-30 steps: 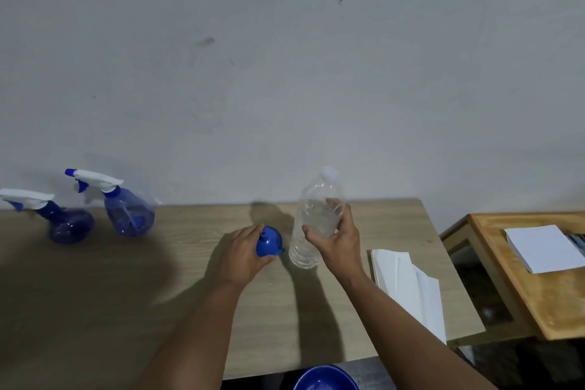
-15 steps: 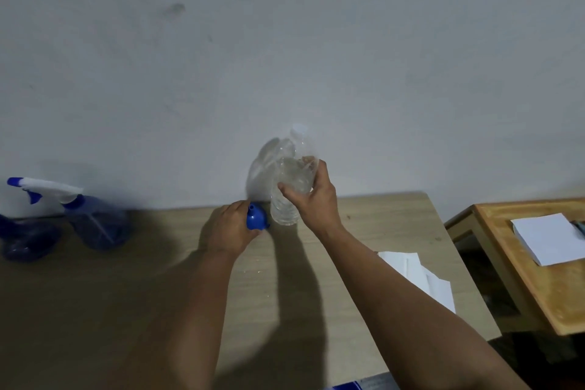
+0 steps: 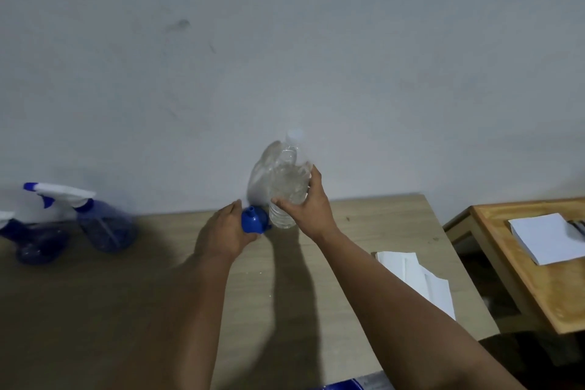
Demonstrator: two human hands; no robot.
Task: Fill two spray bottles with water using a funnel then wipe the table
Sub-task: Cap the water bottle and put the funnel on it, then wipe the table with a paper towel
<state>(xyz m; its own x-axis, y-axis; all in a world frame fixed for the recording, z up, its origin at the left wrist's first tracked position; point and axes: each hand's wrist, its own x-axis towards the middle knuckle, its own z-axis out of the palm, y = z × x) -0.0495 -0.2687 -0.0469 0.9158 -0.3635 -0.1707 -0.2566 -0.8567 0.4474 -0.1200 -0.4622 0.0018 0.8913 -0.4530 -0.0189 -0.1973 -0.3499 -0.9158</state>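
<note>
My right hand [image 3: 305, 210] grips a clear plastic water bottle [image 3: 286, 182] with a white cap, upright near the wall at the back of the wooden table [image 3: 364, 228]. Just left of it, my left hand [image 3: 223, 231] holds a small blue funnel [image 3: 253, 220], its spout pointing up and left. Two blue spray bottles with white triggers stand at the far left: one [image 3: 104, 222] closer to the middle, the other [image 3: 34, 241] partly cut off by the frame edge. Folded white paper towels [image 3: 414, 279] lie at the table's right side.
A grey wall runs right behind the table. A second, lighter wooden table [image 3: 544, 288] stands to the right with a white pad [image 3: 547, 241] on it. Between the two tables is a dark gap. A blue object [image 3: 338, 386] peeks in at the bottom edge.
Both hands, with bottle and funnel, have gone from the table's middle to its back edge by the wall. The view has tilted, so the spray bottles sit further left.
</note>
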